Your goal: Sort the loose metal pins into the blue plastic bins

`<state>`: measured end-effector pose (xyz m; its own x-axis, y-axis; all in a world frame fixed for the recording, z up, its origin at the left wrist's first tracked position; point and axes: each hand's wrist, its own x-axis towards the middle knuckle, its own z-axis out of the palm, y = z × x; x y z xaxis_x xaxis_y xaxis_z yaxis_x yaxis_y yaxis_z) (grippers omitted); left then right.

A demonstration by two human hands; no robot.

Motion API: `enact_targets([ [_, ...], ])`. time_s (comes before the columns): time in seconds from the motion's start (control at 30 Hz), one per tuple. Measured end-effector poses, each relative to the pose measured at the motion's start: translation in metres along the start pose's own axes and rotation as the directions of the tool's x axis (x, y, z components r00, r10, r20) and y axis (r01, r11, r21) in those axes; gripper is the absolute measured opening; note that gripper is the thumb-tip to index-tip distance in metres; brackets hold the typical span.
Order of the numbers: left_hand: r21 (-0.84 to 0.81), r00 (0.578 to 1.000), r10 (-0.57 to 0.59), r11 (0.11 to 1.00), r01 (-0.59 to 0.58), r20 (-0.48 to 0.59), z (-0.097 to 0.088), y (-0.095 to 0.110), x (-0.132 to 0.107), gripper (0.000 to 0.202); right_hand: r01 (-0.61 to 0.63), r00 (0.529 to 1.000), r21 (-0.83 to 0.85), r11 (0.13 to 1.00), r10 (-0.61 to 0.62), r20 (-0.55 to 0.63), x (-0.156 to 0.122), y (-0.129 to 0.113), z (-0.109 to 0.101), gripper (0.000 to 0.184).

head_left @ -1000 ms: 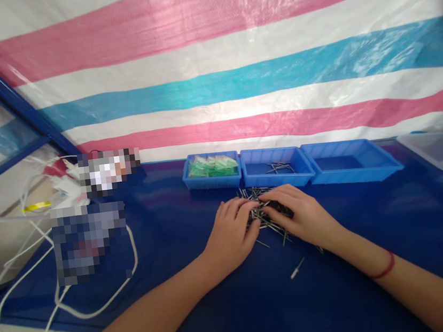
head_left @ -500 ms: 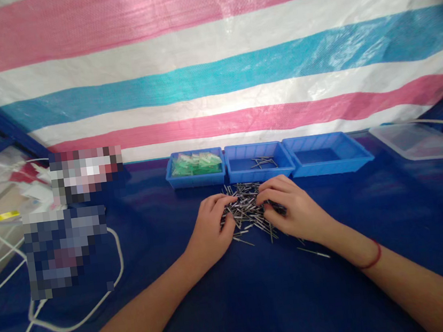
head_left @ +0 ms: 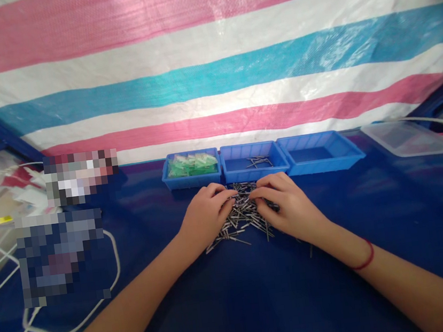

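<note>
A loose pile of thin metal blind rivets [head_left: 247, 214] lies on the dark blue table, between my hands. My left hand [head_left: 205, 214] is curled over the left side of the pile, its thumb and fingertips drawn together. From the other side, my right hand [head_left: 290, 203] reaches in with bent fingers. A single rivet appears to span the short gap between the fingertips of both hands; its ends are hidden by the fingers. Just behind the pile, a blue bin [head_left: 254, 172] contains several rivets.
To its left, another blue bin [head_left: 193, 181] holds small green-and-clear plastic packets [head_left: 193, 164]. On the right are a third blue bin [head_left: 322, 164] and a clear plastic lid [head_left: 412, 138]. A white cable [head_left: 115, 265] loops across the table's left side. Striped sheeting [head_left: 212, 91] hangs behind.
My fingertips have come closer together over the far part of the pile. Some rivets have shifted toward the near left, beside my left hand. The view has turned slightly right.
</note>
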<state>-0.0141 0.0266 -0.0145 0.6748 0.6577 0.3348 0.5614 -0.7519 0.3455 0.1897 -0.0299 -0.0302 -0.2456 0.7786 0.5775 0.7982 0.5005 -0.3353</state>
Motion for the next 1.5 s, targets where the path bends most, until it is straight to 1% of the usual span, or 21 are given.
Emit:
enact_targets([
  [0.13,0.082,0.993,0.039,0.995,-0.048,0.111,-0.005,0.000,0.020,0.031,-0.040,0.999,-0.018,0.999,0.040,-0.013,0.000,0.003,0.000,0.016],
  [0.27,0.191,0.977,-0.029,0.982,-0.012,0.210,-0.006,0.001,0.034,0.031,-0.077,0.997,-0.022,0.997,0.076,-0.030,0.000,0.008,0.000,0.017],
  [0.37,0.243,0.956,-0.039,0.969,-0.035,0.292,-0.006,0.002,0.042,0.027,-0.080,0.996,-0.021,0.997,0.080,-0.027,0.000,0.009,0.001,0.016],
  [0.47,0.261,0.946,-0.031,0.964,-0.057,0.322,-0.007,0.004,0.048,0.025,-0.079,0.997,-0.016,0.997,0.079,-0.021,-0.001,0.008,0.000,0.016],
  [0.57,0.257,0.942,-0.026,0.964,-0.065,0.335,-0.013,0.005,0.051,0.023,-0.074,0.997,-0.004,0.997,0.074,-0.020,0.000,0.008,-0.002,0.016],
  [0.63,0.212,0.956,-0.019,0.976,-0.046,0.293,-0.017,0.007,0.048,0.024,-0.083,0.996,0.011,0.996,0.083,-0.031,0.000,0.007,-0.003,0.015],
  [0.67,0.161,0.966,-0.012,0.986,-0.031,0.257,-0.019,0.008,0.045,0.023,-0.097,0.994,0.024,0.995,0.098,-0.039,0.000,0.005,-0.003,0.014],
  [0.73,0.003,0.985,-0.009,1.000,0.008,0.170,-0.021,0.014,0.036,0.021,-0.142,0.988,0.086,0.986,0.147,-0.052,0.001,0.001,-0.004,0.013],
  [0.77,-0.097,0.989,-0.016,0.995,0.030,0.145,-0.020,0.017,0.030,0.019,-0.174,0.982,0.142,0.974,0.183,-0.051,0.001,-0.002,-0.005,0.013],
  [0.8,-0.180,0.992,-0.048,0.981,0.069,0.119,-0.019,0.022,0.024,0.018,-0.212,0.973,0.210,0.954,0.226,-0.044,0.001,-0.005,-0.005,0.014],
  [0.87,-0.302,0.988,-0.127,0.942,0.147,0.086,-0.014,0.031,0.012,0.018,-0.290,0.949,0.347,0.892,0.314,-0.012,0.000,-0.011,-0.006,0.016],
  [0.97,-0.409,0.971,-0.237,0.883,0.233,0.042,-0.005,0.042,0.000,0.016,-0.379,0.911,0.482,0.790,0.411,0.043,-0.003,-0.017,-0.005,0.019],
  [1.07,-0.469,0.954,-0.300,0.841,0.270,0.011,0.000,0.047,-0.005,0.015,-0.433,0.876,0.573,0.696,0.474,0.087,-0.007,-0.018,-0.002,0.020],
  [1.13,-0.491,0.949,-0.316,0.824,0.282,0.014,0.002,0.048,-0.005,0.014,-0.451,0.861,0.604,0.657,0.497,0.103,-0.008,-0.018,-0.001,0.020],
  [1.2,-0.502,0.947,-0.320,0.814,0.293,0.033,0.004,0.048,-0.005,0.015,-0.436,0.869,0.604,0.668,0.487,0.088,-0.008,-0.018,0.000,0.020],
  [1.37,-0.504,0.956,-0.272,0.813,0.290,0.111,0.005,0.046,-0.005,0.023,-0.321,0.924,0.513,0.796,0.381,-0.013,-0.004,-0.023,-0.005,0.013],
  [1.5,-0.482,0.958,-0.248,0.828,0.286,0.142,0.004,0.043,-0.004,0.026,-0.233,0.962,0.489,0.841,0.272,-0.009,-0.002,-0.027,-0.011,0.010],
])
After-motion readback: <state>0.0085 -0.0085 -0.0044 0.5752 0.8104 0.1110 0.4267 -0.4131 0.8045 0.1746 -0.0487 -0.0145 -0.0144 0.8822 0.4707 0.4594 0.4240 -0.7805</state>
